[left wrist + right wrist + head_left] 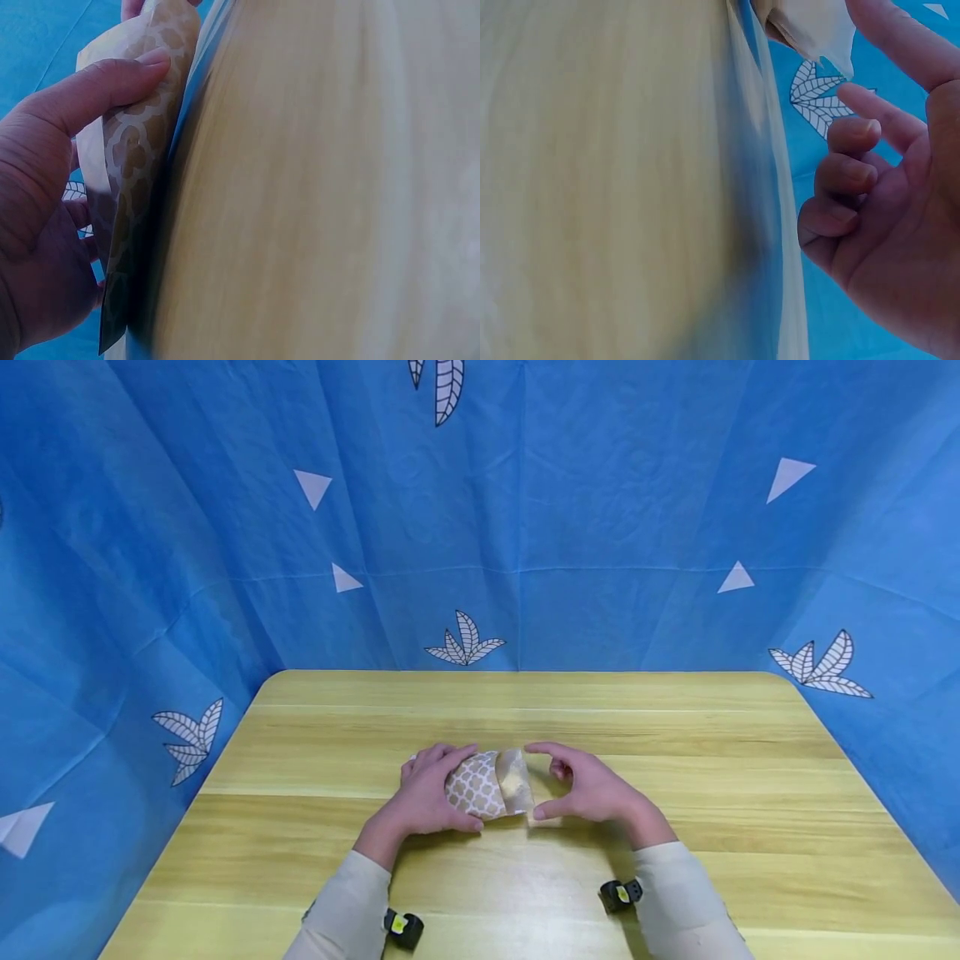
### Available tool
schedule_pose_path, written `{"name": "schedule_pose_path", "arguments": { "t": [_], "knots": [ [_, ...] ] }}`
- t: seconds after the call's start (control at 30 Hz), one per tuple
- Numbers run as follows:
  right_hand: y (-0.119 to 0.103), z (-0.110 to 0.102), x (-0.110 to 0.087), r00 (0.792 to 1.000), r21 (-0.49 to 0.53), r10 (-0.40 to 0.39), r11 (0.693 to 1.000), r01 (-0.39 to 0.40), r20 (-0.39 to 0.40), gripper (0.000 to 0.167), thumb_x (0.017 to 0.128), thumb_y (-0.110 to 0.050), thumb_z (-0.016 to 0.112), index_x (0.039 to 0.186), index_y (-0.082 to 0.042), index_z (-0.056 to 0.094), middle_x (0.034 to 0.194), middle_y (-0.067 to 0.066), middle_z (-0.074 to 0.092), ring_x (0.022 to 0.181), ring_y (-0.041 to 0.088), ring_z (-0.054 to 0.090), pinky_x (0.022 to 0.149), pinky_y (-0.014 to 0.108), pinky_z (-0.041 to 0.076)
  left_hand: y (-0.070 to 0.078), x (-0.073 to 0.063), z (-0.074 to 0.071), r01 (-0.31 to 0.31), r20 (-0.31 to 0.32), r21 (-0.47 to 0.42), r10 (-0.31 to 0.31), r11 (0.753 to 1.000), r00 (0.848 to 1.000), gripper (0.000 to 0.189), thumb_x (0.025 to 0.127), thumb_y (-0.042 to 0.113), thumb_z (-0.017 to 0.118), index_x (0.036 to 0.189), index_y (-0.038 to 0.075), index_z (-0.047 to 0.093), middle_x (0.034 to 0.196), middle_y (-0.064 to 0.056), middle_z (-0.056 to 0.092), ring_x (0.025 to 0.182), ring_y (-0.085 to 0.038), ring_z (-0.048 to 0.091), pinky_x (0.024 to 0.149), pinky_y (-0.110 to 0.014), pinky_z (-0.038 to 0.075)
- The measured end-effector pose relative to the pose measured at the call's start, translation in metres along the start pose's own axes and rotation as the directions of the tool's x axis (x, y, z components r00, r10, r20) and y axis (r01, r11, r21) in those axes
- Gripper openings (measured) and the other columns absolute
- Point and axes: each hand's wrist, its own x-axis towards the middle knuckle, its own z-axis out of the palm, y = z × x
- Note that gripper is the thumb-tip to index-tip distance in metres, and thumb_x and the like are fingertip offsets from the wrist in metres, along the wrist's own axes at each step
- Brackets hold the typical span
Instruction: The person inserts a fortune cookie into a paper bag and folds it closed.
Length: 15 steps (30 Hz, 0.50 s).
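Observation:
A tan paper bag (474, 787) with a white lattice pattern lies on its side near the middle of the table. Its pale, thin-walled mouth (525, 760) faces right, and something yellowish-white shows there. From the left, my left hand (429, 793) grips the bag, thumb along the near side and fingers over the far side; the left wrist view shows the thumb pressed on the patterned paper (139, 150). Beside the mouth is my right hand (596, 787), thumb and index finger spread with their tips right at its two corners. Its other fingers (847, 176) curl loosely towards the palm, holding nothing.
The light wooden table (675, 727) runs back to a blue curtain (600, 510) printed with white leaves and triangles. Black straps with small devices hang at both wrists, the left device (405, 930) and the right device (619, 895) low over the table.

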Motion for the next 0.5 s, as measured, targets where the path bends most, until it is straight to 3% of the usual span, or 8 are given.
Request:
{"name": "schedule_pose_path", "arguments": {
  "t": [0.23, 0.5],
  "knots": [
    [-0.0009, 0.0013, 0.0015, 0.999, 0.031, -0.023, 0.999, 0.024, -0.03, 0.083, 0.067, -0.028, 0.094, 0.14, -0.019, 0.055, 0.084, 0.011, 0.047, 0.078, 0.022, 0.043, 0.071, 0.035, 0.039, 0.0008, -0.0002, -0.001, -0.005, 0.003, 0.002, 0.005, 1.0, 1.0, 0.11, 0.057, 0.048, 0.094, 0.152, 0.024, 0.045, 0.133, -0.002, 0.049, 0.125, -0.029, 0.041, 0.107, -0.056, 0.02],
    [0.0018, 0.0016, 0.0008, 0.998, 0.055, -0.066, 0.996, 0.067, -0.016, 0.053, 0.074, -0.02, 0.089, 0.122, -0.016, 0.068, 0.073, 0.009, 0.042, 0.069, 0.019, 0.042, 0.066, 0.032, 0.04, 0.0007, -0.0017, -0.0021, 0.012, 0.006, 0.004, -0.012, 1.0, 1.0, 0.111, 0.056, 0.048, 0.094, 0.152, 0.025, 0.044, 0.135, -0.002, 0.048, 0.126, -0.029, 0.04, 0.107, -0.056, 0.018]
  ]
}}
